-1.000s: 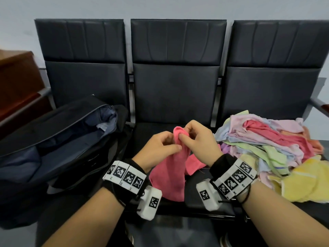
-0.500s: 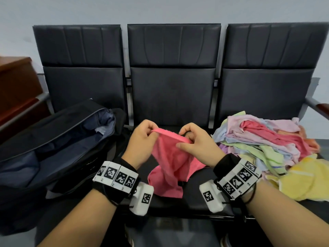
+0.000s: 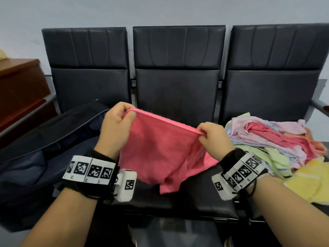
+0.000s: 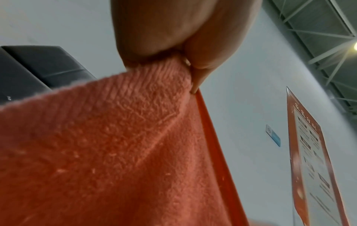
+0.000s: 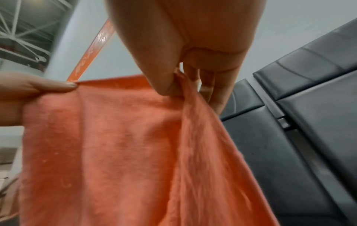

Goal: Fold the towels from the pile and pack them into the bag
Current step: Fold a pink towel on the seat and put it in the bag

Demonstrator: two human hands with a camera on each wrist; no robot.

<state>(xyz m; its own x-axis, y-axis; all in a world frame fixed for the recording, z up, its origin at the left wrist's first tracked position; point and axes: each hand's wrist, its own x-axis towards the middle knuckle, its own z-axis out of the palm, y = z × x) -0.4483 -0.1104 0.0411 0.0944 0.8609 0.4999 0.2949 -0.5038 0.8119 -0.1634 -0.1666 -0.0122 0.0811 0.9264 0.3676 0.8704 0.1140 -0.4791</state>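
Head view: my left hand point(image 3: 116, 124) and right hand point(image 3: 212, 135) each pinch one top corner of the pink towel point(image 3: 160, 150), thumb clamped against curled fingers, stretching its upper edge taut above the middle seat point(image 3: 195, 196); its lower part hangs rumpled and no fold is made yet. My judgement: the task is early. The unfolded towel pile point(image 3: 277, 148) covers the seat to my right, and the open dark bag point(image 3: 44, 148) to my left shows no folded towel in its visible part. Surroundings: a black three-seat bench point(image 3: 178, 68) against a pale wall point(image 3: 160, 11), with a brown wooden cabinet point(image 3: 19, 82) at far left.
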